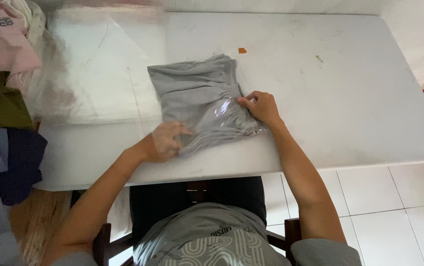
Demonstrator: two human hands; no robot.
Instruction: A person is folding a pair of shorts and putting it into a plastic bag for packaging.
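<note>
So I'm watching the folded grey garment [197,93] sitting mid-table [345,98], half inside a clear plastic bag [227,116]. My right hand [263,106] is pinching the bag's edge with its fingers pressed together, while my left hand [165,142] is lying flat on the near end, fingers spread but a bit blurry.

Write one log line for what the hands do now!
left hand: on clear bag | right hand: pinching bag edge | grey folded garment: partly inside clear plastic bag | white table
</note>
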